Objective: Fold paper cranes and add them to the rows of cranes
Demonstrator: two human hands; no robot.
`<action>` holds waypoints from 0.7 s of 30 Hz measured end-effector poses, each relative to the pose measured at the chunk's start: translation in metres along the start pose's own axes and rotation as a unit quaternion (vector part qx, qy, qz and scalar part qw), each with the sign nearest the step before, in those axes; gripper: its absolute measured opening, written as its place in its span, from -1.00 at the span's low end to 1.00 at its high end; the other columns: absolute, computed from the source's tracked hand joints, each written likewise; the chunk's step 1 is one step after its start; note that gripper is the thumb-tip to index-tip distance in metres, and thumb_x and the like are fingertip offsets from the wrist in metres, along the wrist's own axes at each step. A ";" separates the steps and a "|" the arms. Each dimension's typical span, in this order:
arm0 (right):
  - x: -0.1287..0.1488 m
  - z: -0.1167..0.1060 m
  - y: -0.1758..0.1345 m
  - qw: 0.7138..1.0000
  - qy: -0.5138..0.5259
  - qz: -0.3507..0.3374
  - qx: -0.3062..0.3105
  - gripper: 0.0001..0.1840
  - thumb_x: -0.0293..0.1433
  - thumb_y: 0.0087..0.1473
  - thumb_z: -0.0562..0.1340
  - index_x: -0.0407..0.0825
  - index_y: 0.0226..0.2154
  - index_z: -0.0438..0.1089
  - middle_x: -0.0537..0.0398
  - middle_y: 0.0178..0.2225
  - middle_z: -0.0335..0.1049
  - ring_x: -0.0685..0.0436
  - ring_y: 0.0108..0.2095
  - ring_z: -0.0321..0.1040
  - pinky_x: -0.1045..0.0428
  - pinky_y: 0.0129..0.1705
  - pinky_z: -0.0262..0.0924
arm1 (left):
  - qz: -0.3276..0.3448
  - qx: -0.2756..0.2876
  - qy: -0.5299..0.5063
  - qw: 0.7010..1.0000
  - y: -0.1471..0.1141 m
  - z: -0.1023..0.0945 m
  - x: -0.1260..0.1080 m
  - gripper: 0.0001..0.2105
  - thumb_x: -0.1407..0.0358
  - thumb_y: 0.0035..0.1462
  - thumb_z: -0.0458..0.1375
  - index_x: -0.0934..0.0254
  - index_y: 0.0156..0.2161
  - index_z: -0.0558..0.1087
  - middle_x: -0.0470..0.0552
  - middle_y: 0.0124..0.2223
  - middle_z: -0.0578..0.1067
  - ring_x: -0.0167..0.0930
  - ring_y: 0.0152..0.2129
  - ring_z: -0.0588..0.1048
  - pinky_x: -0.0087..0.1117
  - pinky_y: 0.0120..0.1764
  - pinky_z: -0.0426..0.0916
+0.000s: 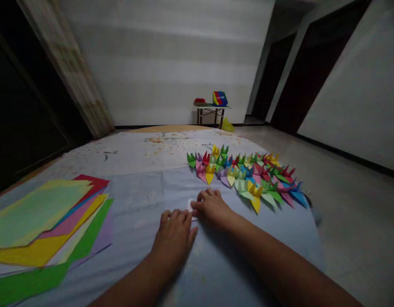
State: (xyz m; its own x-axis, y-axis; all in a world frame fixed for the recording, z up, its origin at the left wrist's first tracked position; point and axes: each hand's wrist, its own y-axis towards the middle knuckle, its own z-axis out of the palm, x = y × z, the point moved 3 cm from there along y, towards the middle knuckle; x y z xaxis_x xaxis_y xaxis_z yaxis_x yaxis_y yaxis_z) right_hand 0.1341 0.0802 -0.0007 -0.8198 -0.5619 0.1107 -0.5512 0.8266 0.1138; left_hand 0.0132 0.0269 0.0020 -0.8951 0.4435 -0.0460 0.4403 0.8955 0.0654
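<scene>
A small piece of whitish folded paper (190, 205) lies on the pale blue tablecloth (142, 200), mostly covered by my fingers. From its left side my left hand (175, 232) presses down, fingers curled and close together at the paper's edge. My right hand (212, 208) is on the other side, its thumb and fingers bent over the paper. How the paper is folded under the fingers cannot be made out. Beyond my right hand stand many folded paper cranes (256, 175) in several colours, grouped closely on the table.
A fanned stack of coloured paper sheets (40, 213) lies at the left. A white patterned cloth (133, 149) covers the table's far part. Against the wall stands a small table (212, 107) bearing a colourful box (219, 98); a yellow bag (227, 125) is on the floor beside it.
</scene>
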 end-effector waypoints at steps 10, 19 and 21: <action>-0.011 0.006 -0.001 1.000 0.024 -0.011 -0.016 -0.59 -0.07 0.13 0.01 0.20 -0.01 0.25 -0.01 -0.12 0.27 -0.20 -0.12 0.06 -0.09 -0.18 -0.16 | 0.005 -0.017 -0.001 1.000 -0.001 0.005 0.002 -0.64 0.19 0.20 -0.09 0.26 0.01 0.35 0.14 0.04 0.41 -0.20 -0.04 0.31 -0.04 0.03 -0.01; -0.013 0.008 0.001 0.998 0.008 -0.061 0.018 -0.61 -0.11 0.16 -0.02 0.25 0.02 0.22 -0.03 -0.03 0.21 -0.25 -0.03 0.00 -0.14 -0.15 -0.16 | 0.008 0.007 0.035 0.999 0.001 0.013 0.000 -0.59 0.20 0.16 -0.03 0.37 0.07 0.30 0.21 0.09 0.35 -0.19 0.01 0.27 -0.05 0.08 -0.06; -0.012 0.007 0.002 0.998 0.004 -0.068 0.017 -0.62 -0.13 0.16 -0.01 0.24 0.02 0.22 -0.03 -0.04 0.22 -0.26 -0.04 0.01 -0.14 -0.15 -0.15 | 0.009 0.002 0.036 0.999 0.001 0.013 0.000 -0.59 0.18 0.17 -0.05 0.34 0.06 0.31 0.19 0.08 0.36 -0.19 0.02 0.27 -0.05 0.08 -0.07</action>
State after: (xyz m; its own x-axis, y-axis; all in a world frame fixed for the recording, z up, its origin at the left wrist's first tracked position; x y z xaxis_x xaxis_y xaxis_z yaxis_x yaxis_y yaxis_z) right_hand 0.1421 0.0888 -0.0083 -0.7357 -0.6693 0.1039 -0.6626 0.7430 0.0945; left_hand 0.0148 0.0279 -0.0107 -0.8894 0.4563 0.0268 0.4570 0.8873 0.0616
